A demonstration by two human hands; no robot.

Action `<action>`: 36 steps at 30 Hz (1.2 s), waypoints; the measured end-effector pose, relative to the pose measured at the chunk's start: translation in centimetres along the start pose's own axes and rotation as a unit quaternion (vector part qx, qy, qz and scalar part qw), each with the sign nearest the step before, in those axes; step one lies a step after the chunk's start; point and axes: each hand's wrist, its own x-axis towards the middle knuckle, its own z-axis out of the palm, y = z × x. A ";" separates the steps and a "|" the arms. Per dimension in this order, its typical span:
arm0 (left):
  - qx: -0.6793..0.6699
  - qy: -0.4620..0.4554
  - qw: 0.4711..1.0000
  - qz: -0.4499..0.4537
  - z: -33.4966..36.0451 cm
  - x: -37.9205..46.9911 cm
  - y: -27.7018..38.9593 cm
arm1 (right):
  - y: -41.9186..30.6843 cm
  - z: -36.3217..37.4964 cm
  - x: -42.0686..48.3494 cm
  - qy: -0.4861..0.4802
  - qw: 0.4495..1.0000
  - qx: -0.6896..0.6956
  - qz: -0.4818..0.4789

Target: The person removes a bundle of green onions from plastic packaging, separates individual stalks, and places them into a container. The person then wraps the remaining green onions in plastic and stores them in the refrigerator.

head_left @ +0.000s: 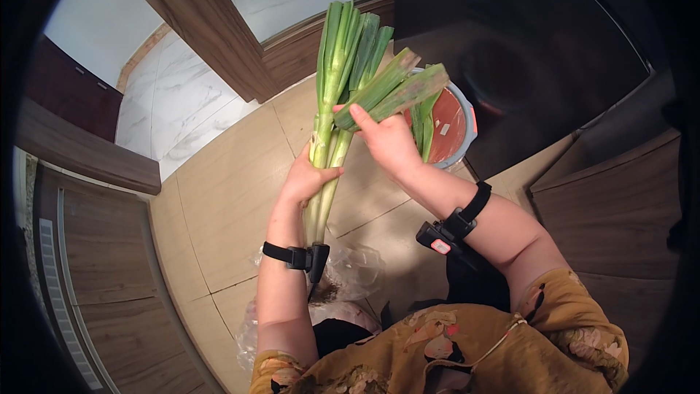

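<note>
My left hand (pixel 307 178) grips a few long leeks or large scallions (pixel 331 87) around their pale stalks. Their green tops point away from me, and the lower ends run down beside my left forearm. In my right hand (pixel 389 139) are broad green leaves (pixel 407 90) with browned, discoloured tips, pinched between thumb and fingers. Whether these leaves are still joined to a stalk cannot be told. Behind the right hand stands a round bin with a grey rim (pixel 465 145). Green leaves (pixel 424 126) lie inside it against a reddish inner surface.
A clear plastic bag (pixel 355 262) lies on the beige tiled floor (pixel 229 230) near my legs. Wood-grain cabinets (pixel 109 246) line the left, with another wood-grain front (pixel 607 213) at right. A dark glossy panel (pixel 514 38) rises behind the bin. Ahead is a wooden door frame (pixel 202 22).
</note>
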 end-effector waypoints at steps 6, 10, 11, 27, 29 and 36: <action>-0.035 0.092 0.995 0.033 -1.0 0.5 -0.2 | 0.3 0.5 -1.6 -0.070 0.987 -0.104 -0.100; -0.093 0.103 0.987 0.082 -1.6 0.2 0.6 | 0.7 0.7 -1.8 -0.073 0.996 -0.005 -0.047; -0.111 0.104 0.985 0.081 -1.4 0.1 0.8 | 0.7 0.8 -1.8 -0.076 0.995 -0.011 -0.064; -0.111 0.203 0.966 0.116 -0.9 1.3 -0.4 | -0.6 2.4 -4.6 -0.097 0.961 -0.200 -0.166; -0.082 0.266 0.954 0.109 -2.0 1.8 -0.7 | -1.8 2.2 -5.1 -0.108 0.962 -0.185 -0.170; -0.206 0.272 0.935 0.090 -7.3 0.4 -1.5 | -5.3 -8.5 2.3 0.103 0.981 -0.096 -0.137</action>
